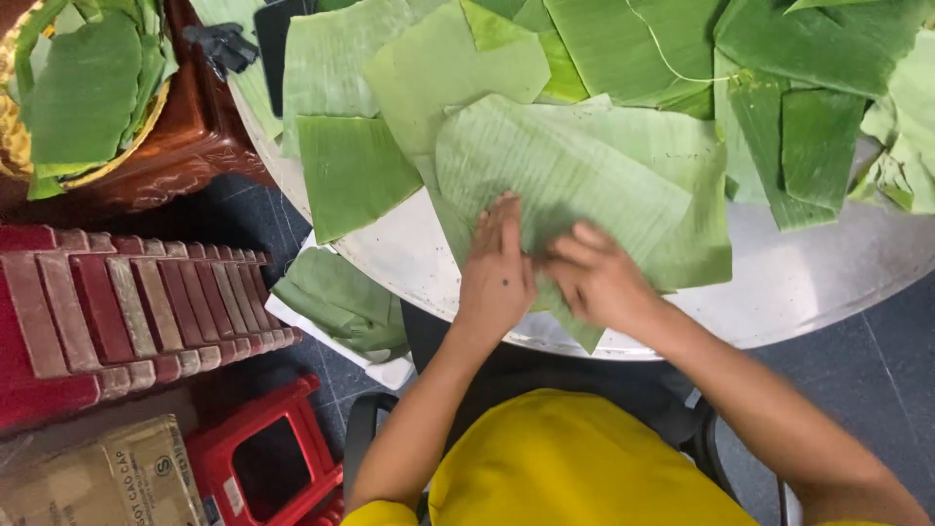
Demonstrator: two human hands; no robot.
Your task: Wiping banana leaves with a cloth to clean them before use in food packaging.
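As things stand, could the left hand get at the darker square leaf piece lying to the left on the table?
Probably yes. The left hand lies flat on the pale leaf, and the darker square leaf piece sits uncovered just to its left with nothing between them.

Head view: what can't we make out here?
- Right hand: motion-blurred, so its grip on the leaf is unclear.
- Leaf under the left hand: hidden by the palm.
- Table: far side cut off by the top edge.
- Basket: cropped at the left corner.
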